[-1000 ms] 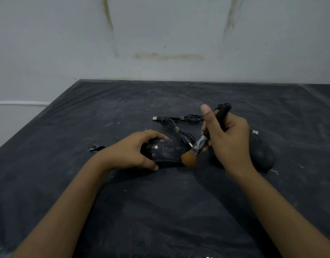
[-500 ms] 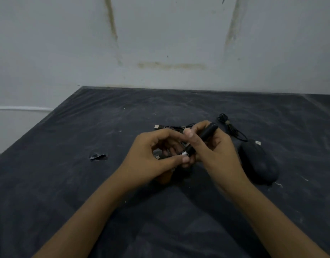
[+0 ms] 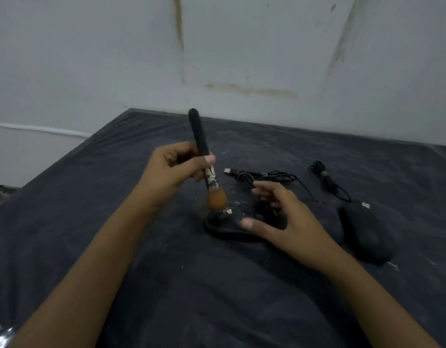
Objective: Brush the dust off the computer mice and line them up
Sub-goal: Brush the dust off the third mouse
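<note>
A dusty black wired mouse lies on the dark table at the centre. My right hand holds it from the right, thumb on its near side and fingers curled over the far side. My left hand grips a brush by its black handle. The orange bristles point down, just above the mouse's left end. A second black mouse lies to the right, apart from both hands.
The first mouse's bundled cable with its USB plug lies just behind my right hand. The second mouse's cable trails off behind it. Dust specks lie around the mice. The table's left edge drops off; a stained wall stands behind.
The brush passed from my right hand to my left. My right hand took hold of the dusty mouse where the left had held it. The view shifted left.
</note>
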